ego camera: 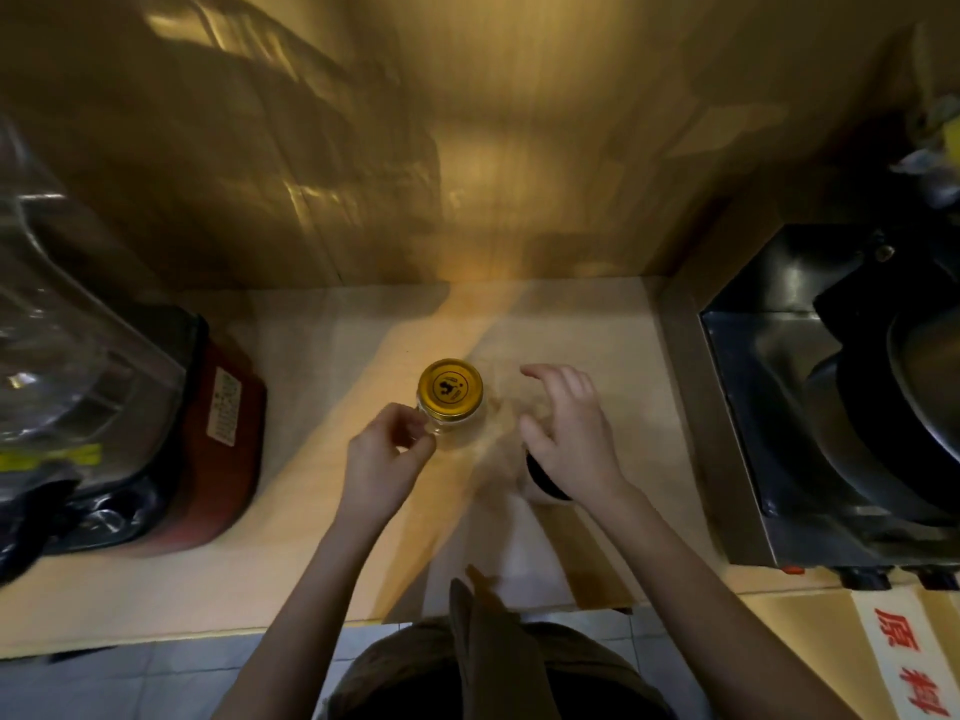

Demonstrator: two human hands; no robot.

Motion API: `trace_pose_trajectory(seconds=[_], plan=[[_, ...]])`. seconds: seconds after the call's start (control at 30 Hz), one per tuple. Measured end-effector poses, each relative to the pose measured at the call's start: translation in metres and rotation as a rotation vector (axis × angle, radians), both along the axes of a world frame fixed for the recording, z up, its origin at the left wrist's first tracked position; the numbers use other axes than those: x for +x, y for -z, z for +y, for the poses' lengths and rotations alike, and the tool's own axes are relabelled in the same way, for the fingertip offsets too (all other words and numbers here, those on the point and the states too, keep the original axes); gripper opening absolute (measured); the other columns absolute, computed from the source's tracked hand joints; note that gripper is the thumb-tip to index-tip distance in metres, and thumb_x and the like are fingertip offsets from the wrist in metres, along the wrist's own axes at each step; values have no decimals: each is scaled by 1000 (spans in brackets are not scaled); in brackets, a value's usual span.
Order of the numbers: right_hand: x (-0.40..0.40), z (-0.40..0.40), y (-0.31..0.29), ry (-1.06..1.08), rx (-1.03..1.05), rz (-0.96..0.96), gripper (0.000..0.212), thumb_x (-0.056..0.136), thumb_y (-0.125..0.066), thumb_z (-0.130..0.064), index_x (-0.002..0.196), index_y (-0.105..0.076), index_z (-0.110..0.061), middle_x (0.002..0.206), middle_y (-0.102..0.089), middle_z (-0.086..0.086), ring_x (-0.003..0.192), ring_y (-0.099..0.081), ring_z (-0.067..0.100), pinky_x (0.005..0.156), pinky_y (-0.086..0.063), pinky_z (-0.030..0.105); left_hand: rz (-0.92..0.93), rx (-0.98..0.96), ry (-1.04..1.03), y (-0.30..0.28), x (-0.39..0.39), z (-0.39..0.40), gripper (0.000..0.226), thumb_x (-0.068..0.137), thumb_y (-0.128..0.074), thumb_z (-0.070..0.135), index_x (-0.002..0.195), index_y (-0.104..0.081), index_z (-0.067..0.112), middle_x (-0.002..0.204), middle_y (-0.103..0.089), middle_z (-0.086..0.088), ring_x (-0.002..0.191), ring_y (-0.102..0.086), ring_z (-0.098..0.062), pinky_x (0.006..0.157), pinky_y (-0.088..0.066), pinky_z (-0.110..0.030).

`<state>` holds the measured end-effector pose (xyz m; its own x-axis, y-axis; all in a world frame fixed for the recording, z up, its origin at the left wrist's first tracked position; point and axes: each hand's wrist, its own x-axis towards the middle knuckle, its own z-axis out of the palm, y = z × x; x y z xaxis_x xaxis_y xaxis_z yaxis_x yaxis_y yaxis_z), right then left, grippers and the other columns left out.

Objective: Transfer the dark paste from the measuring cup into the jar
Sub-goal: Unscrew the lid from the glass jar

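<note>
A small glass jar (457,415) with a yellow lid (450,389) on it stands upright in the middle of the counter. My left hand (387,454) is at the jar's left side, thumb and fingers curled against the glass just below the lid. My right hand (566,428) hovers to the right of the jar with its fingers spread and nothing in it. Under the right wrist sits the measuring cup (543,480); only part of its rim and the dark paste inside show, the rest is hidden by my hand.
A red-based appliance (208,439) with a clear plastic cover stands at the left. A steel cooker (810,407) with a dark pan is at the right. A wooden wall (467,148) rises behind the pale counter (322,356).
</note>
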<state>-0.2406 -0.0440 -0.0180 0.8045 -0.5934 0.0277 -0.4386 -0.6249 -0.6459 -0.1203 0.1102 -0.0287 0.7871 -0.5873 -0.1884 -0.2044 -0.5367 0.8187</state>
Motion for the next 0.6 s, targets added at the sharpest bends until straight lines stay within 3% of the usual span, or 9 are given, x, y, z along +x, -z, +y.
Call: trace_pose_trajectory(seconds=[0.1, 0.17, 0.27, 0.37, 0.5, 0.6], plan=[[31, 6, 2, -153, -11, 105, 66, 81, -60, -40, 138, -36, -16, 134, -45, 7, 124, -35, 22, 101, -38, 38, -77, 34, -67, 15, 13, 2, 55, 67, -75, 21, 115, -48, 13, 107, -56, -7, 94, -54, -20, 71, -43, -27], [48, 9, 7, -215, -76, 201, 83, 79, -65, -50, 143, -26, -17, 139, -39, 6, 126, -33, 23, 101, -37, 39, -53, 95, -3, 28, 20, -1, 76, 64, -77, 28, 129, -40, 14, 124, -49, -9, 111, -50, -22, 85, -44, -31], [68, 12, 13, -243, -161, 357, 97, 73, -62, -65, 145, -19, -17, 139, -38, 9, 124, -35, 27, 99, -39, 41, -23, 175, 95, 42, 32, -5, 88, 63, -77, 35, 136, -33, 17, 136, -43, -10, 124, -43, -25, 100, -40, -38], [81, 13, 14, -253, -266, 461, 93, 73, -56, -70, 143, -25, -17, 133, -42, 11, 120, -41, 28, 93, -44, 42, -21, 237, 191, 47, 42, -10, 88, 65, -73, 44, 138, -33, 18, 133, -48, -11, 122, -47, -25, 99, -42, -40], [89, 12, 12, -255, -299, 440, 73, 78, -58, -62, 132, -39, -16, 123, -46, 10, 110, -49, 27, 82, -49, 40, -47, 268, 298, 47, 48, -17, 94, 56, -57, 69, 138, -31, 32, 113, -63, -6, 99, -59, -26, 85, -48, -44], [93, 12, 10, -302, -308, 457, 69, 78, -63, -54, 131, -40, -16, 122, -46, 10, 109, -50, 27, 81, -49, 39, -16, 212, 327, 49, 52, -20, 88, 64, -65, 56, 140, -30, 30, 96, -66, -12, 87, -60, -28, 74, -46, -37]])
